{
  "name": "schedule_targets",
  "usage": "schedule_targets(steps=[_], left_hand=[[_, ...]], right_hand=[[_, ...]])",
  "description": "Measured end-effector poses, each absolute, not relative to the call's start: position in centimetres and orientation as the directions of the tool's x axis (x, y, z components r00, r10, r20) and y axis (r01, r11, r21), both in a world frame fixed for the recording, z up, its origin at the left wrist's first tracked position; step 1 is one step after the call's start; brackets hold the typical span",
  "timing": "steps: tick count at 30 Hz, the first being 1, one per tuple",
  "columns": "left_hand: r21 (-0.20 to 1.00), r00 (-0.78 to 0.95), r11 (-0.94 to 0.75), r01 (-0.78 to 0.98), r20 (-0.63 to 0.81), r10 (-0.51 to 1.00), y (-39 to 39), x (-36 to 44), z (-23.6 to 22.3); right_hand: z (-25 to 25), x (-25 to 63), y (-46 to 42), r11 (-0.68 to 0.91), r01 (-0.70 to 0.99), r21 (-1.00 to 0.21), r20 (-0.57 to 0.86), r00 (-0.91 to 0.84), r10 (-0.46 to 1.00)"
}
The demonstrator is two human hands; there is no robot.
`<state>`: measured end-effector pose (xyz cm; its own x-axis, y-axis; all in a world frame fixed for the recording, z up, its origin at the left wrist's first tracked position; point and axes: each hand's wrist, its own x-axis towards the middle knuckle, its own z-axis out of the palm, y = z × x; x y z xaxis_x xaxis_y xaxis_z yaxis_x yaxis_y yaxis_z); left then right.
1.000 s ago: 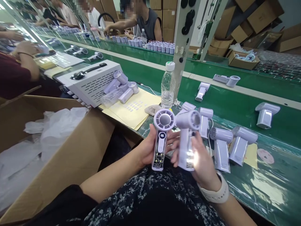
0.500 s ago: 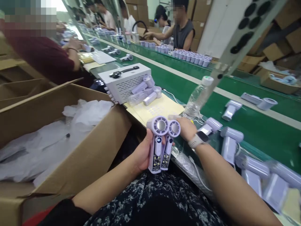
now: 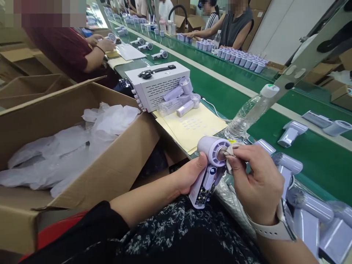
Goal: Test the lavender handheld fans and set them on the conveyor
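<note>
My left hand [image 3: 189,175] is closed round the handle of a lilac handheld fan [image 3: 209,167], held over my lap with its round head tilted to the right. A small lit display shows on the fan's handle. My right hand [image 3: 254,181] pinches a small pale cloth [image 3: 230,151] and presses it against the fan's head. A pale watch sits on my right wrist.
A large open cardboard box [image 3: 110,172] with white plastic bags stands at my left. On the bench ahead are yellow paper sheets [image 3: 192,126], a white vented box [image 3: 158,82], a water bottle [image 3: 249,112] and several lilac fans [image 3: 291,163]. Other people sit along the green conveyor [image 3: 308,154].
One second ago each hand held a fan; then both fans were in my left hand. Now the left hand holds a fan tilted, and the right hand presses a cloth on its head.
</note>
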<state>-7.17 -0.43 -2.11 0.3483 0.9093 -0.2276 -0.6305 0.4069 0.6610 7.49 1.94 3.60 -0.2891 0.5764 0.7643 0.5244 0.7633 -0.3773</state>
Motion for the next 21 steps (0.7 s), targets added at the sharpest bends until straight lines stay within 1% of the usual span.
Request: schedule_targets(steps=[3, 7, 10, 12, 14, 16, 18, 21], left_hand=[[0.642, 0.360, 0.398, -0.655, -0.197, 0.912, -0.5, -6.7, -2.1], [0.634, 0.380, 0.405, -0.659, -0.183, 0.907, -0.5, -6.2, -2.5], [0.639, 0.382, 0.404, -0.655, -0.181, 0.906, -0.5, -6.4, -2.8], [0.620, 0.380, 0.409, -0.669, -0.188, 0.906, -0.5, -6.8, -2.9], [0.599, 0.386, 0.417, -0.684, -0.187, 0.903, -0.5, -7.6, -2.9], [0.601, 0.390, 0.419, -0.681, -0.187, 0.902, -0.6, -8.5, -2.8], [0.617, 0.390, 0.417, -0.667, -0.187, 0.902, -0.7, -9.3, -2.7], [0.627, 0.371, 0.402, -0.667, -0.189, 0.909, -0.9, -10.2, -2.5]], right_hand=[[3.1, 8.4, 1.0, 0.773, 0.513, -0.374, 0.776, -0.284, 0.564], [3.6, 8.7, 0.3, 0.729, 0.470, -0.497, 0.675, -0.319, 0.666], [4.5, 8.9, 0.5, 0.731, 0.411, -0.545, 0.597, -0.422, 0.682], [5.2, 9.4, 0.9, 0.719, 0.379, -0.583, 0.515, -0.511, 0.688], [6.1, 10.1, 1.4, 0.660, 0.341, -0.669, 0.386, -0.599, 0.702], [7.0, 11.0, 1.9, 0.577, 0.308, -0.756, 0.276, -0.650, 0.708], [7.7, 11.6, 2.7, 0.508, 0.305, -0.806, 0.226, -0.634, 0.740], [8.3, 11.6, 4.3, 0.402, 0.366, -0.839, 0.188, -0.498, 0.846]])
